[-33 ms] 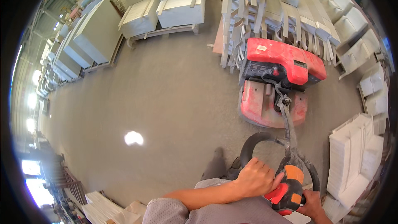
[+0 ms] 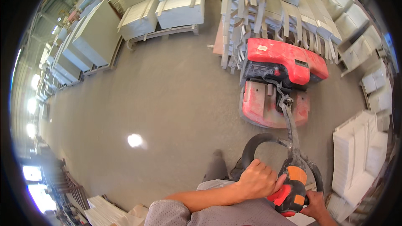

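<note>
Both my hands are on the tiller handle of a red electric pallet truck [image 2: 276,104]. My left hand [image 2: 257,180] is closed round the left side of the black looped handle [image 2: 256,143], its thumb by a red control [image 2: 281,194]. On the right side of the loop, my right hand [image 2: 315,206] curls round the grip, partly hidden by the control head [image 2: 296,175], which is black with orange patches. A dusty, wrapped shaft [image 2: 290,125] joins the handle to the truck body. The truck's far end stands close against strapped stacks of pale slabs [image 2: 243,21].
Pale block stacks [image 2: 180,10] sit on a wooden pallet [image 2: 165,32] at the far left, beside leaning large slabs [image 2: 98,33]. White stacked pieces [image 2: 354,150] stand close on the right. More pale sheets [image 2: 106,211] lie at the lower left. The concrete floor [image 2: 159,92] reflects a bright light.
The surrounding stacks have shifted very slightly left in the picture, and the truck a touch as well. Both hands keep the same grip on the handle.
</note>
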`<act>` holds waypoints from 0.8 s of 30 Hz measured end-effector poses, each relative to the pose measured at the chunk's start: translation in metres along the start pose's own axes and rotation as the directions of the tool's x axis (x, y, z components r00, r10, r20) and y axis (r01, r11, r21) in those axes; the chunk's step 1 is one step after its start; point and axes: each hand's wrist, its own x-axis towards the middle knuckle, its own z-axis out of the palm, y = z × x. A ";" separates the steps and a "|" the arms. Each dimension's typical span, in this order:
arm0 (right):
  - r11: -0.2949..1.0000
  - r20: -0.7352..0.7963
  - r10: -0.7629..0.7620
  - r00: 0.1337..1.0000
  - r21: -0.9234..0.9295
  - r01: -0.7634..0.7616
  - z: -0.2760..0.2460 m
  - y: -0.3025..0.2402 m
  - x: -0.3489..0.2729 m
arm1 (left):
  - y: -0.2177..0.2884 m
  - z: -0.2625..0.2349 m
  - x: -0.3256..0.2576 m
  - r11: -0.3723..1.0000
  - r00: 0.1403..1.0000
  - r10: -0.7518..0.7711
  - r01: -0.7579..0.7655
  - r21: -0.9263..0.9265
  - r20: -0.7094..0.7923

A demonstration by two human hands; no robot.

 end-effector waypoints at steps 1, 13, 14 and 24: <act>0.999 0.078 0.012 0.997 -0.049 -0.008 -0.005 -0.002 0.005 | -0.003 -0.006 0.008 1.000 1.000 0.013 -0.014 -0.015 -0.019; 0.999 -0.041 -0.024 0.999 -0.030 0.023 -0.074 -0.027 0.079 | -0.051 -0.033 0.122 0.992 0.975 0.120 -0.109 -0.066 0.185; 1.000 -0.004 -0.015 1.000 -0.025 0.015 -0.081 -0.032 0.083 | -0.052 -0.038 0.135 0.991 0.974 0.130 -0.120 -0.064 0.187; 0.998 0.056 0.050 0.997 0.030 -0.052 -0.142 -0.038 0.115 | -0.067 -0.048 0.200 0.985 0.940 0.175 -0.170 -0.042 0.294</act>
